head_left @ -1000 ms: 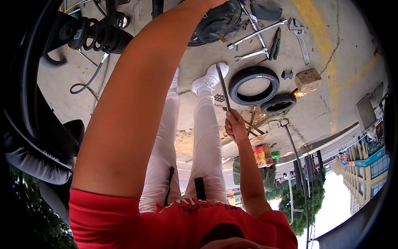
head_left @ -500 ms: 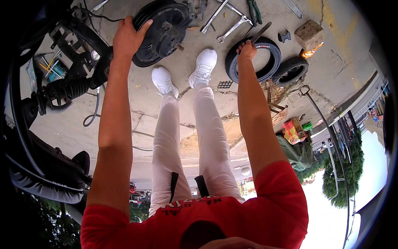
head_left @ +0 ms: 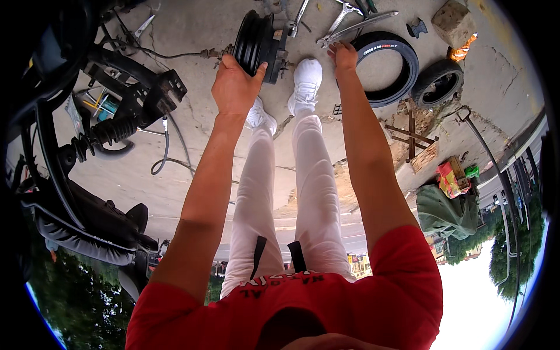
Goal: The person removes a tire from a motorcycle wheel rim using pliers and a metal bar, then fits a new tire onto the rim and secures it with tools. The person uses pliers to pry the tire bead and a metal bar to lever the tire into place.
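Note:
My left hand (head_left: 235, 87) grips the edge of a black wheel hub (head_left: 249, 44), thumb on one side and fingers on the other. The wheel rim is tilted up on its edge, with a cable running from its axle to the left. My right hand (head_left: 344, 55) is at the left edge of a black tire (head_left: 408, 61) lying flat, its fingers slightly curled and apart. A long flat metal tire lever (head_left: 368, 22) lies just beyond those fingers, across the wrenches, and I see nothing in the grasp.
A scooter frame with a shock absorber (head_left: 114, 131) stands at the left. Beyond my right hand lie an open-end wrench (head_left: 341, 20) and pliers (head_left: 363, 8). A smaller tire (head_left: 437, 83), a stone block (head_left: 454, 23) and a wooden stool (head_left: 412, 137) are at the right. An air hose (head_left: 166, 140) trails on the ground.
The wheel has turned from showing its broad face to standing on edge, with my left hand on it. My right hand has let go of the tire lever, now lying beyond the fingers.

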A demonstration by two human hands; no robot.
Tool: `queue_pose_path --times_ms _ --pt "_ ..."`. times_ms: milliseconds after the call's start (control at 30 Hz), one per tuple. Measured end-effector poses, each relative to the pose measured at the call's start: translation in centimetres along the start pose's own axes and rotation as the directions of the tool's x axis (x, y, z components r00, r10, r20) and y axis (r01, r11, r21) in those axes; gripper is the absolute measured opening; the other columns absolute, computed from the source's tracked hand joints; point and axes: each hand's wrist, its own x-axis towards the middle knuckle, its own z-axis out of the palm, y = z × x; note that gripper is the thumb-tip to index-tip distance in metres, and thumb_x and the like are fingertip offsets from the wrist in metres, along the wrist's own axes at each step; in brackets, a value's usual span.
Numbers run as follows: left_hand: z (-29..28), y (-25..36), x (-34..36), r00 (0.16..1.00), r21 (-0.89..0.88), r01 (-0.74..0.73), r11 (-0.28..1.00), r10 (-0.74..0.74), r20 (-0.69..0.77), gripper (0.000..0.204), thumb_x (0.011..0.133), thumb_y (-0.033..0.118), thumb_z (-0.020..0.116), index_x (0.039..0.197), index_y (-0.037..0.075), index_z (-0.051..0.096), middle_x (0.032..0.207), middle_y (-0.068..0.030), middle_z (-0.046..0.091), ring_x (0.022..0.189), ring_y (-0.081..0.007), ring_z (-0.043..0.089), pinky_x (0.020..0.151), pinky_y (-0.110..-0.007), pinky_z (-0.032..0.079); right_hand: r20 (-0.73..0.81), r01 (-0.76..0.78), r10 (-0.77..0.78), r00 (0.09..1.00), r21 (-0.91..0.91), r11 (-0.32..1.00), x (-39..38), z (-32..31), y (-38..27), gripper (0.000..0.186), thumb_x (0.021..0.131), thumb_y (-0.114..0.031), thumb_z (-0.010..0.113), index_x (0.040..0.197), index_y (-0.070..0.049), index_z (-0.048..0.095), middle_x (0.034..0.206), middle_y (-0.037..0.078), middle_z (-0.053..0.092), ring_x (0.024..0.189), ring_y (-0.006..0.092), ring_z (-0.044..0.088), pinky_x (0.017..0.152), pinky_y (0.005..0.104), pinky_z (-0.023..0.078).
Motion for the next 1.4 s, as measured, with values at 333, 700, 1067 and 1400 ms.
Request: queue_pose_path --times_ms 333,700,1067,1400 --pt "1.6 3.0 0.7 0.997 0.122 -0.068 0.99 0.071 -0.015 0.058 0.074 0.044 0.075 0.096 0.002 0.041 0.097 -0.0188 0.06 0.087 -0.0353 0.065 0.07 -0.044 0.054 0.271 -0.17 0.169 0.948 -0.018 0.985 -12.6 1.4 3.0 0.031 0.093 -0.012 0.053 0.116 0.007 0.056 0.101 0.013 0.064 0.083 0.0218 0.067 0.068 0.0326 0.057" --pt "0.9 3.1 -0.5 0.997 0.103 -0.073 0.992 0.069 0.037 0.06 0.07 0.039 0.077 0.099 0.001 0.041 0.099 -0.0197 0.063 0.086 -0.0369 0.065 0.072 -0.045 0.053 -0.096 0.131 -0.343 0.934 -0.803 0.581 -0.6 -10.1 7.6 0.08 0.072 -0.035 0.077 0.13 0.006 0.041 0.13 0.03 0.049 0.118 0.0392 0.051 0.098 0.0438 0.044" --pt "1.3 2.3 0.1 0.995 0.08 -0.073 0.994 0.067 0.077 0.063 0.069 0.04 0.077 0.102 0.0 0.04 0.104 -0.0212 0.061 0.093 -0.0362 0.064 0.076 -0.045 0.053 0.068 0.237 -0.357 0.932 -0.859 0.454 -7.8 -17.8 -1.6 0.082 0.066 -0.052 0.08 0.112 0.01 0.053 0.105 0.031 0.063 0.102 0.0424 0.062 0.088 0.0436 0.05" --pt "3.2 1.2 2.1 0.979 0.162 -0.004 0.987 -0.03 0.204 0.076 0.07 0.043 0.076 0.116 0.002 0.031 0.119 -0.0246 0.054 0.105 -0.0391 0.06 0.087 -0.049 0.051 0.189 0.071 -0.084 0.978 0.072 0.995 -22.0 -26.5 -11.7 0.078 0.094 -0.063 0.041 0.135 0.004 0.046 0.125 0.014 0.058 0.114 0.0198 0.055 0.1 0.0299 0.043"
